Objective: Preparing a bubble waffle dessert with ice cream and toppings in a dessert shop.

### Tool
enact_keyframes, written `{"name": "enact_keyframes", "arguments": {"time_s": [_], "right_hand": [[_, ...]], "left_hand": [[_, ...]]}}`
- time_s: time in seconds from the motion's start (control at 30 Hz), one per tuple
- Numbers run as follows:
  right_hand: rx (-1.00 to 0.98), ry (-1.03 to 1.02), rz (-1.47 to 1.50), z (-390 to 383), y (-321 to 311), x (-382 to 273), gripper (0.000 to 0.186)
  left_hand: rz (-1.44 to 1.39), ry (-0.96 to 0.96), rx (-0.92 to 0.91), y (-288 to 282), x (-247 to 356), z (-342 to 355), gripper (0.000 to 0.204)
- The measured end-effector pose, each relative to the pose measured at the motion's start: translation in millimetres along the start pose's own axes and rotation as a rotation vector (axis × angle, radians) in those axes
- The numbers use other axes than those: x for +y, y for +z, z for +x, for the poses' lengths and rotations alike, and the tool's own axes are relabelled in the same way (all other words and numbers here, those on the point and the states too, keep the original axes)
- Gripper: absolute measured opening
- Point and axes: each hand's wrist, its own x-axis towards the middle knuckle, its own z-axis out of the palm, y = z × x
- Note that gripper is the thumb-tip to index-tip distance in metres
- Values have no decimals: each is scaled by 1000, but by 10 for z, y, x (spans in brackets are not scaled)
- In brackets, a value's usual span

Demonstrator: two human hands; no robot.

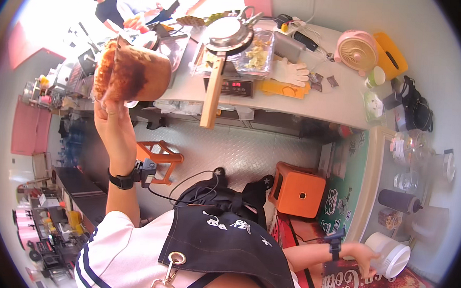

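My left hand (112, 113) is raised at the left, gripping a browned, flat piece of food (140, 72) with a dark patch and a crusty edge. To its right, a round metal cooking mould (229, 35) with a long wooden handle (210, 100) rests over an induction cooker (234, 87) and a clear tray of pale food (257, 53). At the lower right my right hand (363, 256) has loosely bent fingers apart, beside a white lidded bucket (390, 254), with nothing visible in them.
The counter (344, 101) holds gloves (290, 71), a pink fan (356, 49) and cables. Two people (139, 1) are beyond the window. An orange stool (159, 146) and another (299, 188) stand on the floor. A shelf with containers (404, 147) is at the right.
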Motion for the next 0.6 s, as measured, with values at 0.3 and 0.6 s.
{"name": "enact_keyframes", "arguments": {"time_s": [0.3, 0.6], "right_hand": [[-2542, 837, 712, -2997, -2007, -2835, 68], [-2339, 1006, 808, -3958, -1964, -2760, 25]], "left_hand": [[180, -119, 294, -1883, 428, -1024, 23], [-5, -211, 598, -4032, 1046, -2442, 41]]}}
